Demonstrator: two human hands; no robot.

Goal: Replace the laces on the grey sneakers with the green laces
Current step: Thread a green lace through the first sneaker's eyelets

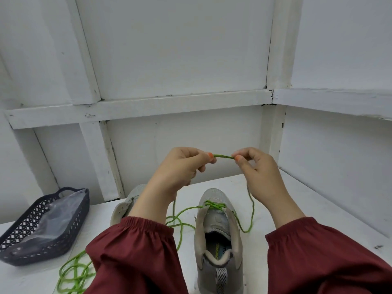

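Both hands were up at mid-frame with a short stretch of green lace (pixel 223 156) taut between them. The left hand (pixel 180 166) pinched one side and the right hand (pixel 256 168) the other, thumb against forefinger. At lower centre the sneaker (pixel 218 230) sat on the table (pixel 297 209), the lace crossed through its front eyelets only and the rest trailing loose. A soft, light, limp cord, likely to flop, so best gripped close to its tip. The other sneaker (pixel 125 206) lay behind the left wrist, and a spare lace (pixel 72 270) was heaped lower left by the basket (pixel 42 225).
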